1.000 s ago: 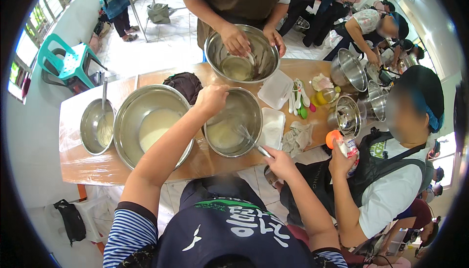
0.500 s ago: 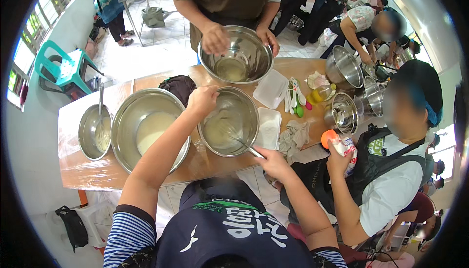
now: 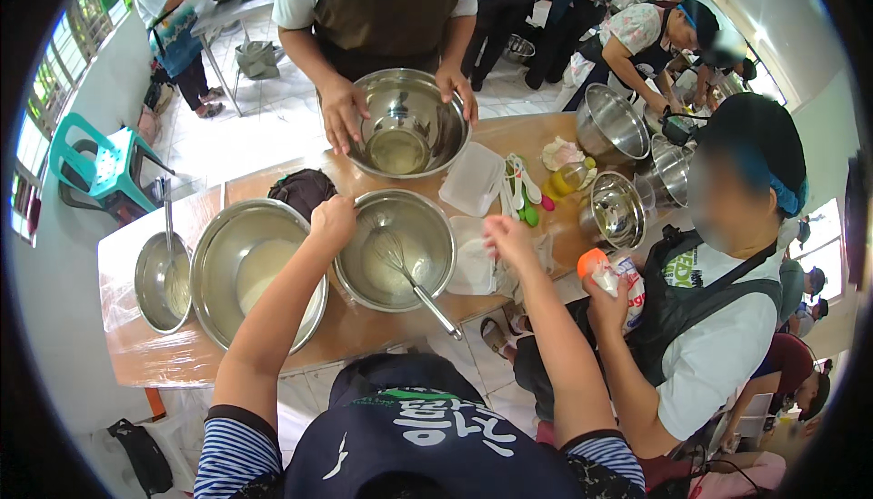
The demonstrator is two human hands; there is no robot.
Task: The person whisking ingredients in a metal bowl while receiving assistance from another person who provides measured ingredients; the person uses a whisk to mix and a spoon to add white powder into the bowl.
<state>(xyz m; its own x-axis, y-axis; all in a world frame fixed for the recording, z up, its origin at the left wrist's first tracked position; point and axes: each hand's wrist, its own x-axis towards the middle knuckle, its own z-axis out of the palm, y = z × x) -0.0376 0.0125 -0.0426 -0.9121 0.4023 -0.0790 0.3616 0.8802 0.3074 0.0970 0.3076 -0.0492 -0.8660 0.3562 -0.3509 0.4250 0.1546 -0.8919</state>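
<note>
My left hand [image 3: 334,223] is closed on the left rim of a steel mixing bowl [image 3: 444,274]. A wire whisk [image 3: 407,275] rests unheld in that bowl, its handle leaning over the near rim, with a pale liquid beneath it. My right hand [image 3: 509,244] holds nothing; its fingers are apart above a white plastic container [image 3: 475,274] to the right of the bowl. Left of my left arm stands a larger steel bowl [image 3: 225,326] holding pale batter. A smaller steel bowl [image 3: 145,283] with another whisk [image 3: 170,226] is at the table's left end.
Across the table [image 3: 368,326], a person in a brown apron holds a steel bowl [image 3: 448,140]. A person at my right holds a bag with an orange cap [image 3: 593,263]. Measuring spoons [image 3: 520,192], an oil bottle [image 3: 573,178] and several steel bowls occupy the right side.
My right hand has let go of the whisk and moved up to the white container. My left hand keeps the rim. The person opposite now has both hands on their bowl.
</note>
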